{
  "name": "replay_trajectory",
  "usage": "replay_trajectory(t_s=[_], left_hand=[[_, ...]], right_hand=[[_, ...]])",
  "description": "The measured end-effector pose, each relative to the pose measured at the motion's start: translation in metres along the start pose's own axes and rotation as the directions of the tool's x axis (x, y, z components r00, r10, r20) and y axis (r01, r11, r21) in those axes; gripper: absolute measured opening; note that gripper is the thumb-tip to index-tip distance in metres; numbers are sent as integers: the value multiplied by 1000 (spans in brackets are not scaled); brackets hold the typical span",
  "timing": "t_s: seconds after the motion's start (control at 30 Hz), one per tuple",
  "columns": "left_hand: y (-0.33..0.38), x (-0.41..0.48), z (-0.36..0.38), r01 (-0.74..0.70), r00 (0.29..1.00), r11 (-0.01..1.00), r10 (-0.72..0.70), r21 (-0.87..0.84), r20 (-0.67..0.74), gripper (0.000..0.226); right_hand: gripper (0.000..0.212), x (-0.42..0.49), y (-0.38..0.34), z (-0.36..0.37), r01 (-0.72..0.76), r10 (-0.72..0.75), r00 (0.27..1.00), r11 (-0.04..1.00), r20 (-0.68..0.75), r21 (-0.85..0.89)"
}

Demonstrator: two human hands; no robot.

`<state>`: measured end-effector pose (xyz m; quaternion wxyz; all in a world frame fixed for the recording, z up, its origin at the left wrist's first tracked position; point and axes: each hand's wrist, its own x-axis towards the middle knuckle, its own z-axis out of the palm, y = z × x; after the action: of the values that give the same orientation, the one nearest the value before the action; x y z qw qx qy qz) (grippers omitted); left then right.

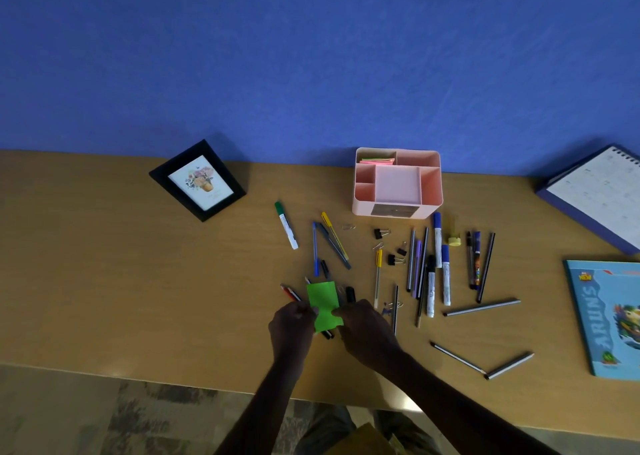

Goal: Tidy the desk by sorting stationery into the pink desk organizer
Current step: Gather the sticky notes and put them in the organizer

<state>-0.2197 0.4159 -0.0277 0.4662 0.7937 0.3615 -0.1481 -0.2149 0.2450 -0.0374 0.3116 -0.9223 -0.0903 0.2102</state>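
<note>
A green pad of sticky notes (pixel 325 304) is pinched between my left hand (pixel 290 326) on its left edge and my right hand (pixel 367 331) on its right edge, just above the desk. Pens lie partly hidden under it. The pink desk organizer (pixel 434 196) stands at the back by the blue wall, with pink and green notes (pixel 377 160) in its back left compartment. Scattered in front of it are a green marker (pixel 286 225), blue markers (pixel 437 238), several pens, pencils (pixel 482 308) and black binder clips (pixel 381 233).
A black picture frame (pixel 198 179) leans at the back left. A spiral calendar (pixel 597 191) and a blue book (pixel 611 316) lie at the right. The desk's front edge (pixel 138 376) runs below my wrists, with floor beyond.
</note>
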Motion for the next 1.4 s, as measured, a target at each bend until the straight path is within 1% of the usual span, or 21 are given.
replay_trajectory(t_s=[0.1,0.2,0.27,0.33,0.37,0.4,0.5,0.53,0.63,0.7,0.77,0.83,0.93,1.0,1.13,1.23,1.33,1.4], left_hand=[[4,-1,-1,-28,1000,998,28,-51,-9,8],[15,-2,-1,-81,997,995,81,-64,-7,11],[24,-3,-1,-115,993,991,116,-70,4,12],[35,-4,1,-162,986,984,163,-75,19,11],[39,-4,3,-189,981,980,191,-69,29,9],[45,-4,4,-213,976,975,216,-65,40,9],[62,-2,7,-290,955,955,293,-55,50,8],[68,0,8,-321,945,946,323,-51,51,8],[95,10,9,-408,911,912,409,-29,52,13],[120,19,9,-461,885,886,463,-41,43,20],[149,27,8,-559,826,828,561,-48,50,29],[178,33,6,-667,741,744,668,-40,61,32],[217,46,3,-807,591,590,804,40,61,19],[239,55,4,-853,521,515,852,85,55,13],[275,71,9,-897,422,415,907,155,12,12],[294,82,13,-919,359,353,933,175,1,13],[307,94,18,-925,327,319,945,206,7,14],[312,102,21,-922,326,314,945,226,17,13]], right_hand=[[32,7,-1,-13,-22,29,998,992,-49,126],[31,17,-2,-32,-56,99,982,965,-162,254],[41,26,-3,-48,-59,136,962,949,-235,311],[52,35,-4,-65,-46,143,955,937,-260,347],[53,41,-5,-74,-36,136,955,935,-262,354],[49,46,-4,-84,-19,120,956,936,-269,352],[22,59,-1,-109,66,36,946,952,-322,299],[17,62,0,-117,84,16,942,955,-334,283],[14,70,0,-143,133,-36,931,960,-363,246],[14,75,-2,-161,194,-103,912,961,-398,196],[13,81,-3,-179,250,-170,892,958,-419,143],[11,88,-5,-197,296,-239,868,953,-436,65],[13,101,-8,-228,344,-326,821,938,-468,-51],[16,114,-8,-248,347,-356,796,931,-489,-113],[21,139,-6,-278,356,-413,768,911,-490,-210],[21,155,-4,-291,335,-415,749,910,-517,-245],[23,168,-2,-295,295,-400,751,915,-526,-274],[24,174,1,-293,277,-386,758,920,-526,-277]])
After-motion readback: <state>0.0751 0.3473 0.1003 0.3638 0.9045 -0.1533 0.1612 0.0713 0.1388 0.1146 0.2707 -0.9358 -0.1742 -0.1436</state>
